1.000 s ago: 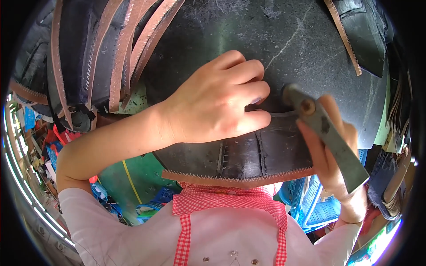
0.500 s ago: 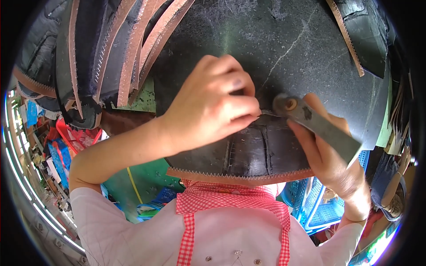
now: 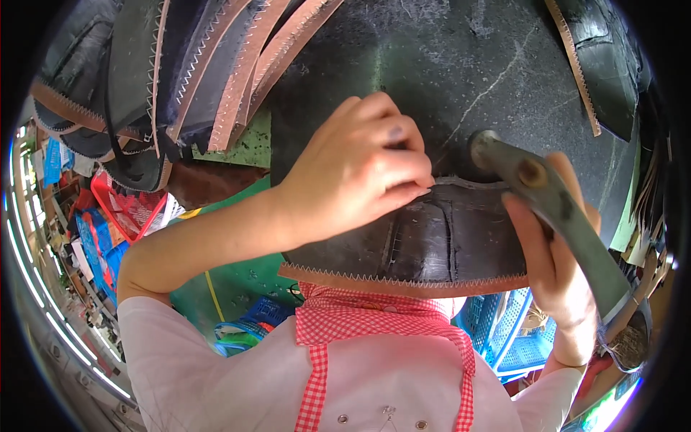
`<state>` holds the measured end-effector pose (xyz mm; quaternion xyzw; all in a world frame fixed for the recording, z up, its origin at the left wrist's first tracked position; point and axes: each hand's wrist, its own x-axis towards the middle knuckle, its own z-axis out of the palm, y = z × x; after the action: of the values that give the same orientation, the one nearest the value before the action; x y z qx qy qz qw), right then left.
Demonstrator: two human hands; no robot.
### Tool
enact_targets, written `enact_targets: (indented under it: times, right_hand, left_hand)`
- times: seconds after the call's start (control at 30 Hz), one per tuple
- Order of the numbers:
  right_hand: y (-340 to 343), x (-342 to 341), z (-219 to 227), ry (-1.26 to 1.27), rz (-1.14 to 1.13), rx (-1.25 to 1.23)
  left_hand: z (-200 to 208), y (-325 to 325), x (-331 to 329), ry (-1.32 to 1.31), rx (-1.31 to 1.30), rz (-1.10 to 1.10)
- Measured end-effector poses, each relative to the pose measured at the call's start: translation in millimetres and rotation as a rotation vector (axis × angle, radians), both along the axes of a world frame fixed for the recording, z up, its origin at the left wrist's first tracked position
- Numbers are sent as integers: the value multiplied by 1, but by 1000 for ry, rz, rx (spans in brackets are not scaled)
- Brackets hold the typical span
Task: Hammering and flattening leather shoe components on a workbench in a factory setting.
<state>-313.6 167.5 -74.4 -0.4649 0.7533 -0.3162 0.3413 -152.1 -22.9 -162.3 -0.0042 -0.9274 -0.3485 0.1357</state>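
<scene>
A black leather piece point(image 3: 345, 248) with a brown zigzag-stitched strip point(image 3: 403, 288) along its near edge lies on the dark work surface. Two seams or ridges run across its middle. My left hand point(image 3: 360, 162) has its fingertips closed at the far edge of this piece, pinching or pressing it; the exact grip is partly hidden. On the right, my right hand point(image 3: 554, 259) is wrapped round a hammer point(image 3: 586, 223). Its rounded grey face is turned toward my left fingers, just above the leather's far edge. Most of the hammer's handle is hidden.
Stacked black leather pieces point(image 3: 129, 79) with brown stitched strips lie at the far left, and another piece point(image 3: 601, 68) at the far right. Below the surface are a red basket point(image 3: 122, 205) and blue baskets point(image 3: 529, 345). The dark work surface point(image 3: 403, 57) has pale scratches.
The hammer has tilted and come up closer to view, with my right hand turned along with it. My left hand keeps its place at the leather's edge. The whole view has shifted slightly.
</scene>
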Motion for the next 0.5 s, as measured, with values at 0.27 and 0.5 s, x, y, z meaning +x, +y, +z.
enact_targets:
  times: [0.27,0.5]
  right_hand:
    - [-11,3,-2,130,111,8]
    - [-11,-1,-6,67,161,96]
  left_hand:
    - [5,11,3,129,-232,-93]
    - [4,-16,6,28,-31,-17]
